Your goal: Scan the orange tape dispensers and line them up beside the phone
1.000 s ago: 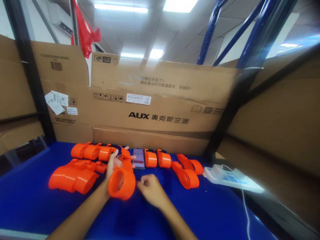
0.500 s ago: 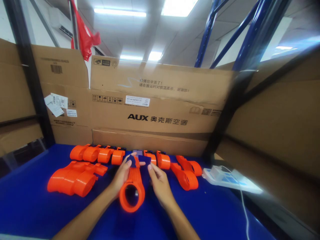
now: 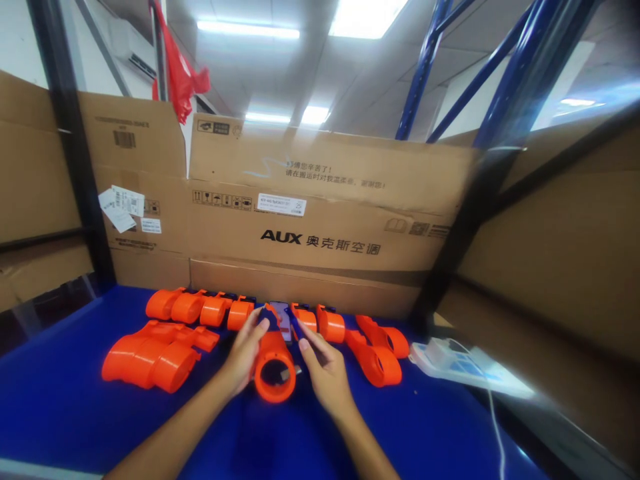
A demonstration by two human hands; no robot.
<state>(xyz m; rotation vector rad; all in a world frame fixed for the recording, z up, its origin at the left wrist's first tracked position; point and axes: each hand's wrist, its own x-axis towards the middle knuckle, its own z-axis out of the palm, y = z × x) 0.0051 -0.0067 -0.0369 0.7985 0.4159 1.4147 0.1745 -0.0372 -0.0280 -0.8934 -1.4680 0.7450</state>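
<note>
Between my hands, over the blue tabletop, is an orange tape dispenser [image 3: 275,377] with its round open ring facing me. My left hand [image 3: 249,353] is closed on its far end, where a dark blue part shows. In my right hand [image 3: 325,370], thumb and fingers pinch a blue flat piece [image 3: 296,325] beside that end. Whether this piece is joined to the dispenser I cannot tell. A phone [image 3: 285,325] lies just behind, partly hidden by the hands and the dispenser.
Several orange dispensers [image 3: 187,308] with dark ends line the back edge. More orange bodies [image 3: 150,360] lie at left, and others [image 3: 381,363] at right. A white power strip [image 3: 465,363] with a cable is at far right. Cardboard [image 3: 320,267] walls the back, beside dark posts [image 3: 447,247].
The blue piece, which stuck out sideways to the right, is now turned to point more away from me. The dispenser's ring has tilted up and moved slightly right. The view has shifted a little.
</note>
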